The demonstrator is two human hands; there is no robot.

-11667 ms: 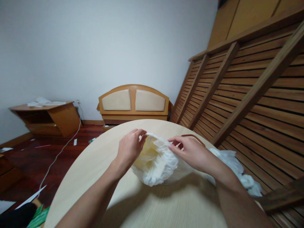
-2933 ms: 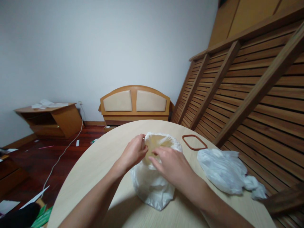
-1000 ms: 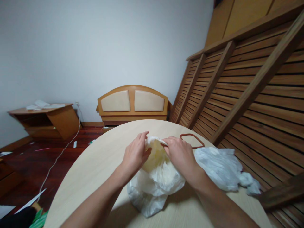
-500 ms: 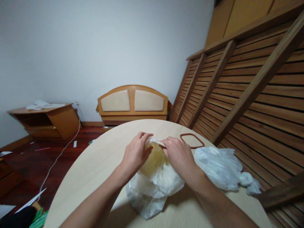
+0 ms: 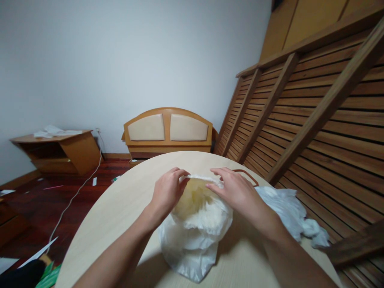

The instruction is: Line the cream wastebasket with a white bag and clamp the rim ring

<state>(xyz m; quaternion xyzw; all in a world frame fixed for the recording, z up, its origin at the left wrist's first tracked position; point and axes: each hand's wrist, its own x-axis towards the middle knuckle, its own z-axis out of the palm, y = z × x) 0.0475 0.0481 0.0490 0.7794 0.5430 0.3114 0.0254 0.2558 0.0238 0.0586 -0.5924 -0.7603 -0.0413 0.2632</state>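
Left hand (image 5: 168, 193) pinches the bag (image 5: 192, 244) at its far rim. Right hand (image 5: 235, 190), gripping there earlier, now has fingers parted.

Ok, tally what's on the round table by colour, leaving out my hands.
White: 2, the bag in the middle and the plastic bundle at right, counted as one
Yellowish: 1, the container inside the bag
Brown: 1, the frame, partly hidden
Total: 4
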